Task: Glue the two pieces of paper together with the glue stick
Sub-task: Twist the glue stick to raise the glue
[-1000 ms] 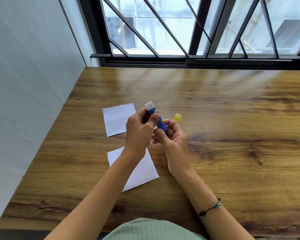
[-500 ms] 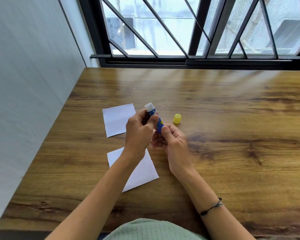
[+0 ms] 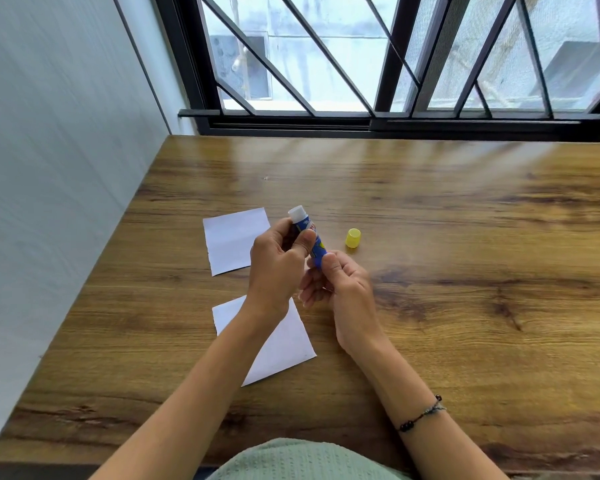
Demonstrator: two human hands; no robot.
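At the bottom of the frame a green knitted garment (image 3: 302, 460) shows, and a dark beaded bracelet (image 3: 421, 415) circles the wrist at lower right. Just above the forearms, near the centre, one white paper (image 3: 284, 344) lies flat on the wooden table (image 3: 465, 306), partly under the left arm. Above it, the left hand (image 3: 278, 268) grips the upper body of the blue glue stick (image 3: 310, 237) with curled fingers and thumb, while the right hand (image 3: 340, 285) pinches its lower end; the stick tilts, uncapped white tip toward upper left. The second paper (image 3: 229, 240) lies left of centre, behind the left hand. The yellow cap (image 3: 353, 238) stands right of the stick. Farthest, the barred window (image 3: 395, 57) spans the top.
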